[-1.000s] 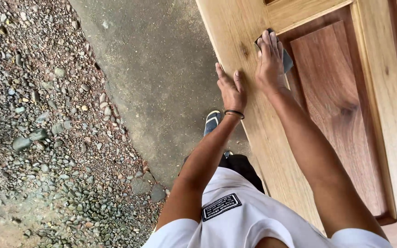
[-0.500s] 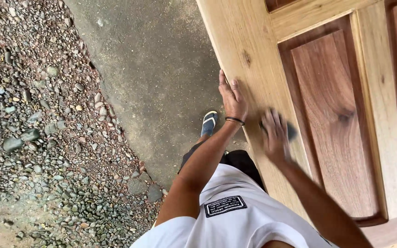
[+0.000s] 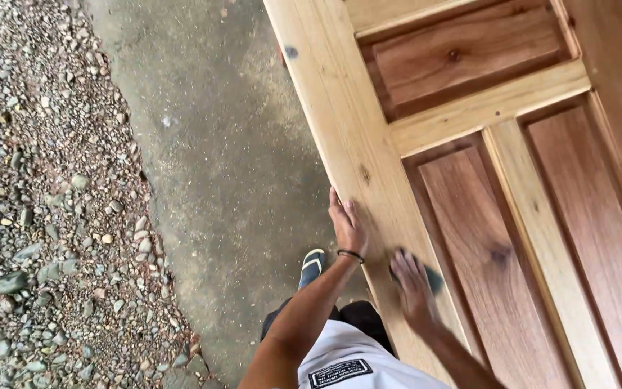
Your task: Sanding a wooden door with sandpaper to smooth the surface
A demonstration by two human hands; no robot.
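Door: we stand over a wooden panel door [image 3: 469, 115] lying flat, pale stiles and rails framing darker reddish panels.
Ground: we see a grey concrete floor [image 3: 217, 144] flecked with dust, and to its left a bed of loose gravel [image 3: 44, 216].
Left hand: our left hand [image 3: 347, 225] lies open and flat on the door's pale outer stile, fingers together and pointing up the board, a dark band at the wrist.
Right hand: our right hand [image 3: 413, 287] is blurred; it presses down on a small dark sanding pad [image 3: 434, 278] on the same stile, just beside the lower panel. We cannot tell how tightly the fingers close on it.
Edges: the door's long left edge runs diagonally from top centre down past our left hand, overhanging the concrete.
Foot: one sandalled foot [image 3: 312, 265] stands on the concrete just beside that edge.
Open room: the concrete strip between door edge and gravel is wide and bare.
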